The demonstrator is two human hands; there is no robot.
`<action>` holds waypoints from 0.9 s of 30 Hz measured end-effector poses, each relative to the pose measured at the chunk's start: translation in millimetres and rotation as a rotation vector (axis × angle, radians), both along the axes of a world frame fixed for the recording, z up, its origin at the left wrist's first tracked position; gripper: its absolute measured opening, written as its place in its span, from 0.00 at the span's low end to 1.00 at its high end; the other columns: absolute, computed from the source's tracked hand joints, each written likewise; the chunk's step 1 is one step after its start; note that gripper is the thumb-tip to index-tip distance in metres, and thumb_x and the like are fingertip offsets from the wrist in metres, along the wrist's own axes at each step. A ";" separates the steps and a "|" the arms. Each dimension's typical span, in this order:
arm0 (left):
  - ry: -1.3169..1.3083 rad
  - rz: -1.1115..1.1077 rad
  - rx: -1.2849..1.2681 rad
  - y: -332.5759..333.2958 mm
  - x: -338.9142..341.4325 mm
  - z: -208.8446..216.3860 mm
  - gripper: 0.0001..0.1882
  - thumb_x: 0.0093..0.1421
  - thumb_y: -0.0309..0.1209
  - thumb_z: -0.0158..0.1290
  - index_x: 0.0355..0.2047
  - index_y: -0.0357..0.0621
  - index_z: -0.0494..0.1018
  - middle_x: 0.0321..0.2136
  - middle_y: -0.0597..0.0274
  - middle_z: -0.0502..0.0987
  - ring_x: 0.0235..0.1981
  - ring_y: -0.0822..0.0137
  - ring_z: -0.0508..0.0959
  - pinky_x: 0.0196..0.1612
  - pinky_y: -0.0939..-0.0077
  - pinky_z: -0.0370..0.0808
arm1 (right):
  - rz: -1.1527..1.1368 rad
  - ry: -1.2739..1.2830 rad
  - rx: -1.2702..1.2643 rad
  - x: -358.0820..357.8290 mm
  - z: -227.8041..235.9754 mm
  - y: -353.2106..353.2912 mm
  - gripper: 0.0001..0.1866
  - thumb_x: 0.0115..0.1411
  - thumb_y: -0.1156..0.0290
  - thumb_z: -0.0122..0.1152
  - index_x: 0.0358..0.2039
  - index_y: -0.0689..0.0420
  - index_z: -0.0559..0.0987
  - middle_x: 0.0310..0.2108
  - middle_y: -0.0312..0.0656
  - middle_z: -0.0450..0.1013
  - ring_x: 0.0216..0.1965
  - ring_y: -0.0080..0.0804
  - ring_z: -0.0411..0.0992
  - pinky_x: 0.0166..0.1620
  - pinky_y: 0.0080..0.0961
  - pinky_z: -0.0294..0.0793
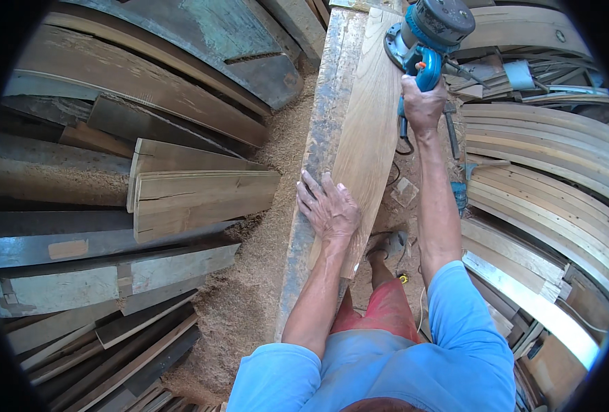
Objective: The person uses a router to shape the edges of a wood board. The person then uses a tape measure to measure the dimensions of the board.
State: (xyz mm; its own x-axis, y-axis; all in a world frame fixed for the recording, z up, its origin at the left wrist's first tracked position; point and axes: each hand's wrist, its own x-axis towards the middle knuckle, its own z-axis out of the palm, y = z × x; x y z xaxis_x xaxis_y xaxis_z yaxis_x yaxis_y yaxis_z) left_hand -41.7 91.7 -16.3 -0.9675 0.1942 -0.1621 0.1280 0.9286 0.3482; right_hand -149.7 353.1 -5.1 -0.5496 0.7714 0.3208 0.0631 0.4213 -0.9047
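A long pale wooden board [368, 127] lies lengthwise on a narrow, paint-stained bench [323, 120]. My left hand [330, 211] is spread flat on the near part of the board, its fingertips reaching over the bench surface at the left. Farther away, my right hand [424, 104] is closed around the blue handle of a router [433, 31]. The router's round base rests at the board's far right edge, with its dark motor housing tilted toward the right. The base hides its cutter. A cord hangs below the handle.
Planks [205, 196] are stacked along the left, beside sawdust [239, 336] on the ground. Curved wooden pieces [541, 144] pile up at the right. Beside the bench are a hammer-like tool [452, 130], another blue power tool [460, 196] and my foot [389, 244].
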 end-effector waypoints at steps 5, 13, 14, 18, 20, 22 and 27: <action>0.022 0.038 -0.064 -7.1 -2.2 -1.9 0.26 0.66 0.38 0.48 0.61 0.40 0.66 0.70 0.33 0.55 0.68 0.33 0.56 0.68 0.36 0.53 | 0.040 0.031 0.008 -46.5 -14.3 23.0 0.18 0.58 0.75 0.67 0.48 0.59 0.77 0.26 0.34 0.75 0.23 0.19 0.73 0.27 0.20 0.72; 0.011 -0.010 -0.054 0.4 -0.8 5.0 0.26 0.66 0.37 0.47 0.62 0.40 0.65 0.70 0.33 0.54 0.68 0.34 0.56 0.68 0.37 0.53 | 0.019 0.085 0.082 -85.9 -12.9 89.3 0.18 0.57 0.74 0.68 0.48 0.60 0.78 0.27 0.34 0.76 0.23 0.19 0.73 0.27 0.21 0.73; 0.006 -0.009 -0.058 0.6 -0.7 4.6 0.26 0.66 0.37 0.47 0.62 0.40 0.65 0.70 0.33 0.54 0.68 0.34 0.56 0.68 0.37 0.53 | 0.009 0.083 0.100 -84.0 -17.1 92.4 0.18 0.57 0.74 0.68 0.48 0.60 0.78 0.27 0.34 0.76 0.23 0.19 0.73 0.27 0.21 0.73; -0.005 -0.009 -0.052 4.7 -1.9 6.6 0.26 0.66 0.38 0.47 0.62 0.39 0.64 0.70 0.32 0.54 0.69 0.33 0.55 0.69 0.36 0.52 | -0.035 0.077 0.118 -70.2 -22.3 88.9 0.18 0.56 0.72 0.69 0.48 0.60 0.79 0.26 0.34 0.76 0.23 0.20 0.73 0.28 0.23 0.74; -0.006 0.003 -0.059 0.9 -1.2 5.7 0.26 0.66 0.38 0.47 0.62 0.39 0.64 0.70 0.33 0.54 0.69 0.34 0.55 0.69 0.37 0.52 | -0.046 0.012 0.118 -53.7 -9.3 56.6 0.19 0.54 0.70 0.69 0.47 0.61 0.79 0.26 0.36 0.76 0.24 0.21 0.74 0.29 0.25 0.74; 0.013 0.010 -0.063 0.3 -1.0 2.9 0.25 0.67 0.38 0.45 0.62 0.40 0.65 0.70 0.34 0.54 0.69 0.35 0.56 0.69 0.38 0.52 | -0.070 0.053 0.247 -30.3 5.4 26.3 0.18 0.55 0.71 0.68 0.46 0.62 0.78 0.26 0.35 0.75 0.23 0.20 0.73 0.29 0.24 0.74; 0.037 0.008 -0.073 1.6 0.9 2.3 0.25 0.68 0.39 0.45 0.61 0.40 0.66 0.69 0.35 0.56 0.69 0.36 0.57 0.69 0.40 0.53 | 0.016 -0.080 -0.148 68.9 32.6 -61.0 0.17 0.58 0.73 0.66 0.47 0.63 0.77 0.31 0.36 0.74 0.32 0.21 0.72 0.38 0.24 0.74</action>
State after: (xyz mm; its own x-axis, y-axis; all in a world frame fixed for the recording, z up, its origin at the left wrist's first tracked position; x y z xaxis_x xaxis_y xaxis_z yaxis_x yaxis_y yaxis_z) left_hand -40.9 93.3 -14.0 -0.9746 0.1751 -0.1394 0.1319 0.9525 0.2744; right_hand -80.8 292.1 27.5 -0.5816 0.7977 0.1593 0.1313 0.2852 -0.9494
